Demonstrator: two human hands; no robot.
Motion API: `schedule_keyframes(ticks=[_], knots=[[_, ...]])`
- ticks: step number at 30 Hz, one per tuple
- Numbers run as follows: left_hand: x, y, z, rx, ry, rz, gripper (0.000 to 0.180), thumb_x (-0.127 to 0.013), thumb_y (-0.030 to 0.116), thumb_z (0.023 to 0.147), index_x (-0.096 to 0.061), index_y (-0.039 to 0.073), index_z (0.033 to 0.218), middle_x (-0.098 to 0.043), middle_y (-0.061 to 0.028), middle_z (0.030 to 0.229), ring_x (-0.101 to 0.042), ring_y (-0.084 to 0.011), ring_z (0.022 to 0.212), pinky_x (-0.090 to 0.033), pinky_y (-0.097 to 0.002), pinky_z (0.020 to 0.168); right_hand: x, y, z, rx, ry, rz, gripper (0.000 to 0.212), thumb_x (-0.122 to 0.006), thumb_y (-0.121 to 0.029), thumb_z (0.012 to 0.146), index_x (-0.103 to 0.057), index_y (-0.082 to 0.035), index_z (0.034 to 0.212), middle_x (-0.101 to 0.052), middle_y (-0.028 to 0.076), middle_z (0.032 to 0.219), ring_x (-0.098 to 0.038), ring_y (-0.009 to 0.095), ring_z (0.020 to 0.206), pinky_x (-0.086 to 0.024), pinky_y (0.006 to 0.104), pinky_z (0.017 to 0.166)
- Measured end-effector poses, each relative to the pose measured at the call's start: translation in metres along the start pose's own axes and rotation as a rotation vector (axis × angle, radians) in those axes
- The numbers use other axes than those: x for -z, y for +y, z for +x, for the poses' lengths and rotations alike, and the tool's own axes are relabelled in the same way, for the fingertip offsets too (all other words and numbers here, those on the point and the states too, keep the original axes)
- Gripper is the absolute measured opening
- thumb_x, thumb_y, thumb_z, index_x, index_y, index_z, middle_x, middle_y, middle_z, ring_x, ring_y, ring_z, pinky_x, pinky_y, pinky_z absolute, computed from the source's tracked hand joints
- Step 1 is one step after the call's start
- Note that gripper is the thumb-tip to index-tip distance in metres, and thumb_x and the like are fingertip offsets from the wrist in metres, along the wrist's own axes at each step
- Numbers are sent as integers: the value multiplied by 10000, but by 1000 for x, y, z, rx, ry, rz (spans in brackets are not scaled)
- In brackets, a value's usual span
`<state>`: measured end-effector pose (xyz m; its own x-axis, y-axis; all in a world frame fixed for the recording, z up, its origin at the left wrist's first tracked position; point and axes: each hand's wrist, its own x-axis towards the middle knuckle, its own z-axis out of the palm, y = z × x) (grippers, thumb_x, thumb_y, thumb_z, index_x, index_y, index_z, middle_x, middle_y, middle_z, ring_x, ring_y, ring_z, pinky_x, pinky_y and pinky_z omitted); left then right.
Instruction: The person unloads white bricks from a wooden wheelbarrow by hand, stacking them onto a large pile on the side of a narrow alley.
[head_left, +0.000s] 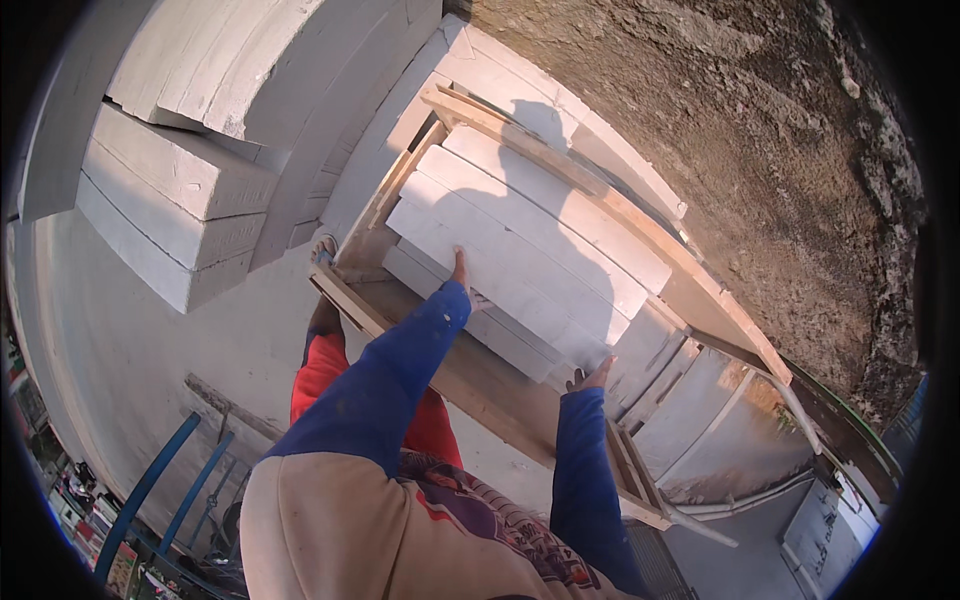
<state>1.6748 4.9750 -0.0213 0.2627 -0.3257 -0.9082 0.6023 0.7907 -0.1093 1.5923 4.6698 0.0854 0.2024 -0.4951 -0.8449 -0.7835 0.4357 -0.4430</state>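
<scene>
Left hand (467,281): digits spread, thumb on top of the nearest pale block (510,272), fingers down over its front edge. Right hand (596,376): also spread, thumb raised, fingers apart, at that block's right end. Can't tell from here if either takes any weight.

The block lies directly under and ahead of both grips, long side running between them. Just past it, two more long blocks in parallel, the middle block (535,238) and the far block (565,205). Below the grips, a lower block (505,342) sticks out toward the person. Shadow of a head and shoulders falls across the tops.

Wooden frame around the pile: front plank (495,410) on the near side of the hands, back plank (600,187) beyond the far block. Behind that, rough brown wall (730,120).

Off left of the left grip, well apart: tall block stack (185,190) on pale floor (130,330). Nearer, below the left forearm: red trousers (325,375). Farther out, lower left: blue pipe (146,489).
</scene>
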Motion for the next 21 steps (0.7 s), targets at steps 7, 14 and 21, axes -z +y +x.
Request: schedule_keyframes(ticks=[7, 14, 21], knots=[[1, 12, 2, -7, -9, 5, 1106, -355, 903, 739, -186, 154, 1535, -271, -166, 1545, -298, -413, 1389, -268, -583, 1102, 11, 2, 8, -53, -92, -234, 1122, -438, -893, 706, -74, -251, 1552, -50, 94, 1618, -168, 382, 1449, -79, 638, 1102], [-21, 42, -75, -289, 417, 619, 985, -550, 703, 821, -253, 51, 1497, -367, -228, 1476, -444, -357, 1300, -401, -493, 1027, 40, 23, 105, 466, 138, -706, 944, -454, -719, 871, -346, 18, 1450, -395, 237, 1467, -397, 358, 1347, -309, 475, 1104], [-38, 139, -376, -1367, -102, 518, 449, -619, 225, 940, -515, -63, 1269, -661, -148, 1079, -613, -169, 1008, -461, -288, 912, -125, 18, -118, 1170, 377, -998, 658, -467, -460, 968, -412, 42, 1390, -449, 256, 1405, -414, 383, 1326, -334, 461, 1100]])
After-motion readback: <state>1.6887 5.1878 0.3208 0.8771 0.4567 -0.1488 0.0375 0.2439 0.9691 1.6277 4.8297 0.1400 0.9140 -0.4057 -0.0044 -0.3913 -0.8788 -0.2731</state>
